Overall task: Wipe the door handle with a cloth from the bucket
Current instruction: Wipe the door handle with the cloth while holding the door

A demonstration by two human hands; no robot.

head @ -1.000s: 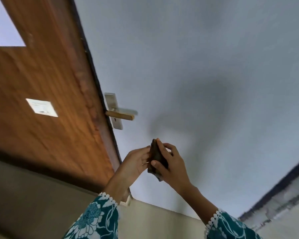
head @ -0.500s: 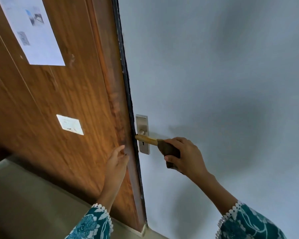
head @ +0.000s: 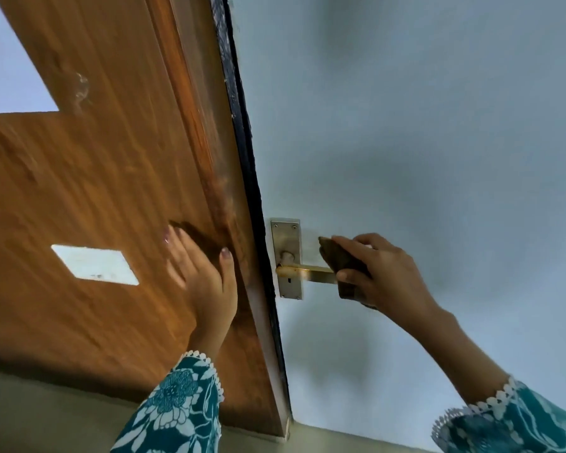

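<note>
Right hand (head: 386, 273) clasps a dark, wadded cloth (head: 343, 263) around the brass lever handle (head: 307, 273)'s outer end; left hand (head: 203, 279), fingers spread, seemingly flat on the wood-grain door (head: 95, 178) beside it.

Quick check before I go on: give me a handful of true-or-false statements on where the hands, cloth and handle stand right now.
1. The right hand holds a dark cloth against the door handle. True.
2. The left hand grips the handle. False: it lies flat on the wooden door, apart from the handle.
3. The cloth covers the handle's outer end. True.
4. The cloth is white. False: it is dark brown.
5. The backplate is hidden by the cloth. False: it shows fully.
</note>
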